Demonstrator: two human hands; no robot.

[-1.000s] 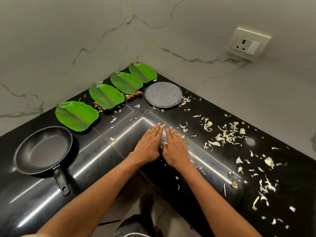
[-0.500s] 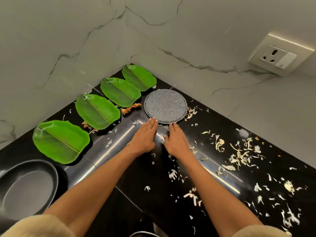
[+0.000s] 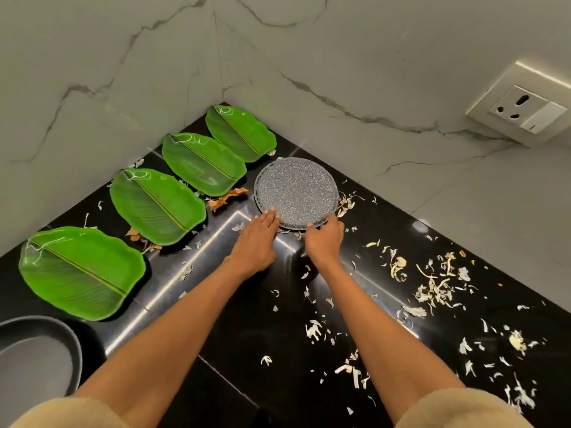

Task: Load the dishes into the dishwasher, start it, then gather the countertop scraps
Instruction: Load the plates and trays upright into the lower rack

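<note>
**Two hands meet a speckled plate in a kitchen corner**

At the centre of the frame, a person's left hand (image 3: 258,239) lies flat with fingers straight, their tips touching the near rim of a round grey speckled plate (image 3: 296,188). The right hand (image 3: 326,237) curls its fingers around the plate's lower right edge. The plate rests on a black countertop (image 3: 247,350), just below the corner where two marble walls meet. Four green leaf-shaped plates (image 3: 157,203) run in a diagonal row from the left edge up to that corner. Pale vegetable scraps (image 3: 432,288) scatter across the right half of the counter. A dark pan (image 3: 37,356) sits at lower left; a wall socket (image 3: 522,114) is at upper right.
</note>
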